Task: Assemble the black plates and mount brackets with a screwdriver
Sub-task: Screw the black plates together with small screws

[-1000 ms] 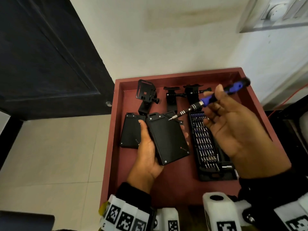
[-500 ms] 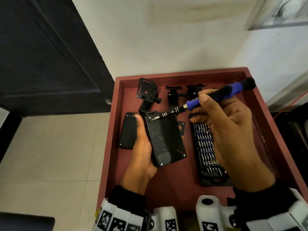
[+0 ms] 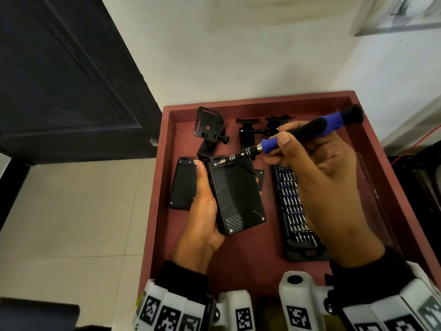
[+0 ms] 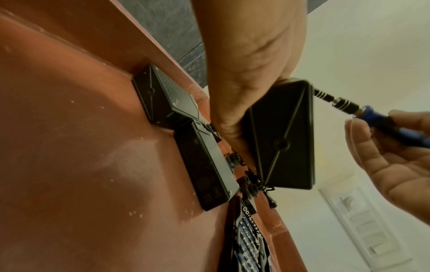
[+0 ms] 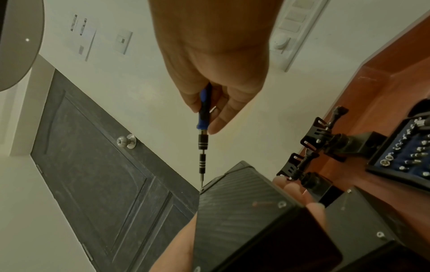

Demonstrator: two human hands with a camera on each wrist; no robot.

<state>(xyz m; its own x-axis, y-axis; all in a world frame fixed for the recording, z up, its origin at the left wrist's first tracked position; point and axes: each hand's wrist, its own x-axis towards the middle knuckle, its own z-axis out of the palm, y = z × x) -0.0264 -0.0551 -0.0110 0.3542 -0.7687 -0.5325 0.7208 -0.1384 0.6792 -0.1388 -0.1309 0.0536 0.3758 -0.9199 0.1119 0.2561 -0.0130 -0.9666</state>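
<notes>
My left hand (image 3: 205, 206) grips a black plate (image 3: 235, 194) with a carbon-weave face, lifted above the red tray (image 3: 238, 266); thumb on its left edge, fingertips showing at its right edge. My right hand (image 3: 319, 177) holds a blue and black screwdriver (image 3: 307, 133) by the handle. The bit tip sits on the screw at the plate's top left corner (image 5: 202, 188). The left wrist view shows the plate's ribbed underside (image 4: 282, 134) and the driver shaft (image 4: 335, 100). A second black plate (image 3: 183, 183) lies flat left of my hand.
Black mount brackets (image 3: 210, 130) (image 3: 249, 132) stand at the tray's far end. An open bit case (image 3: 297, 211) lies along the right, partly under my right hand. Another plate (image 3: 259, 175) lies under the held one. Dark door (image 3: 59, 80) and tiled floor sit left.
The right hand brought the screwdriver down and left until its tip met the plate's top left corner screw. The left hand tilted the plate more upright and steadied it.
</notes>
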